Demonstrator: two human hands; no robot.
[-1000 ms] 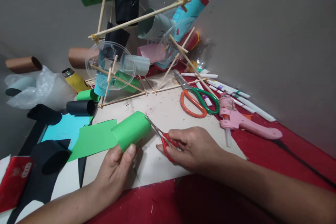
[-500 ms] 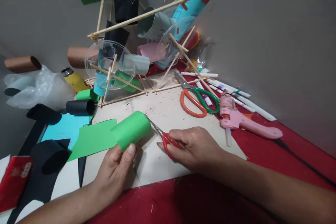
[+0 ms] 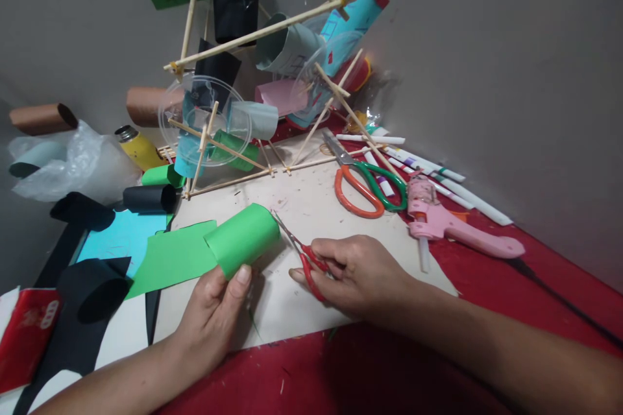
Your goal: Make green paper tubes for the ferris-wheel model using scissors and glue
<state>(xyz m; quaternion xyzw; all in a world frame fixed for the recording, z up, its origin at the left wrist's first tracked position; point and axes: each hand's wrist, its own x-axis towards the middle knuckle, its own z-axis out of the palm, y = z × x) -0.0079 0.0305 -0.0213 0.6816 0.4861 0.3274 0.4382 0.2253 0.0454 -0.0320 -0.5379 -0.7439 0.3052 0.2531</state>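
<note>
Left hand [image 3: 214,311] fingers wrapped round green paper roll [image 3: 242,239], thumb on top. Right hand [image 3: 357,272] fingers closed on small red scissors [image 3: 304,256], blades slightly parted, tips touching roll's end.

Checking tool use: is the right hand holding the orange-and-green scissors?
No, the right hand grips small red-handled scissors; the orange-and-green pair lies apart.

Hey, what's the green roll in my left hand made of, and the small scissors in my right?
The green roll, held by the left hand, looks like matte craft paper: thin edge, curled into a tube, flat sheet trailing off it. The small scissors in the right hand have shiny blades, probably steel, and glossy red handles, likely plastic.
</note>
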